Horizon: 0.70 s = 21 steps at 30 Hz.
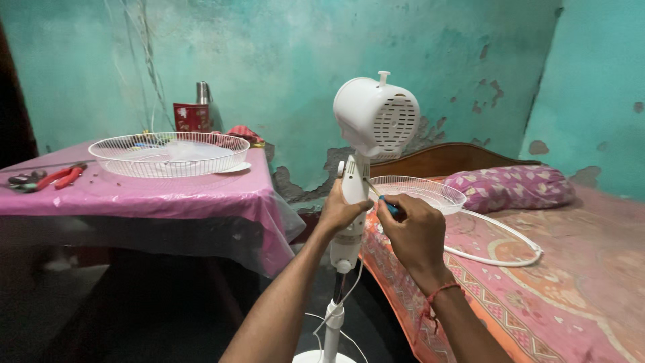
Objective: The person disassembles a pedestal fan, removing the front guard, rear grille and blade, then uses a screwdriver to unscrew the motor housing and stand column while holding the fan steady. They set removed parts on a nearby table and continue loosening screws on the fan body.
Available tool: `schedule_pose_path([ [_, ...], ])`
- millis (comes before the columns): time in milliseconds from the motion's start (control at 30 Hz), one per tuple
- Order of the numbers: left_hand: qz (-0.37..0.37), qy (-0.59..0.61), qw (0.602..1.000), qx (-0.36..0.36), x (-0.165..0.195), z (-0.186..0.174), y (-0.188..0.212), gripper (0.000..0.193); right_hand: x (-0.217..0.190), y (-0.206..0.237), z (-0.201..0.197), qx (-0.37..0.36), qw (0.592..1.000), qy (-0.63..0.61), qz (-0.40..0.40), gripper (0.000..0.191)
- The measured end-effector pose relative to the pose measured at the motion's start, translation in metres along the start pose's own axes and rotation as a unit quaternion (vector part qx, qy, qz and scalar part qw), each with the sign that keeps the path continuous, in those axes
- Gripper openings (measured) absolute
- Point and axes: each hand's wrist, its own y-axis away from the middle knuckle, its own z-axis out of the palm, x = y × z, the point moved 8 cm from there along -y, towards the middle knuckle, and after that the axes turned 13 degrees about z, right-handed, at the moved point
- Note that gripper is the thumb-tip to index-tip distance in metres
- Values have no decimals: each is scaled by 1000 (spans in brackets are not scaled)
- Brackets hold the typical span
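Observation:
A white pedestal fan stands in the middle, stripped of its grilles, with its motor housing (376,115) on top and the neck (353,181) below. My left hand (338,210) grips the neck from the left. My right hand (411,227) holds a blue-handled screwdriver (388,202), whose thin shaft points up-left at the neck. A red thread is tied round my right wrist.
A white wire fan grille (168,153) lies on a pink-covered table (134,195) at left, with red-handled pliers (64,176) and a red tin (191,116). Another grille (423,191) and a white ring (500,252) lie on the bed, near a floral pillow (510,186).

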Motion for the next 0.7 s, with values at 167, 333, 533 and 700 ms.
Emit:
schedule_pose_path([
  [167, -11, 21, 1000, 7, -9, 7, -1, 67, 2, -9, 7, -23, 1000, 2, -13, 15],
  [333, -7, 14, 1000, 17, -14, 9, -2, 64, 5, -15, 15, -53, 998, -8, -14, 15],
  [533, 5, -8, 1000, 24, -15, 8, -5, 60, 8, -21, 19, -62, 998, -7, 20, 17],
  [700, -28, -50, 998, 28, -20, 7, -4, 65, 11, -30, 18, -68, 996, 24, 60, 18],
])
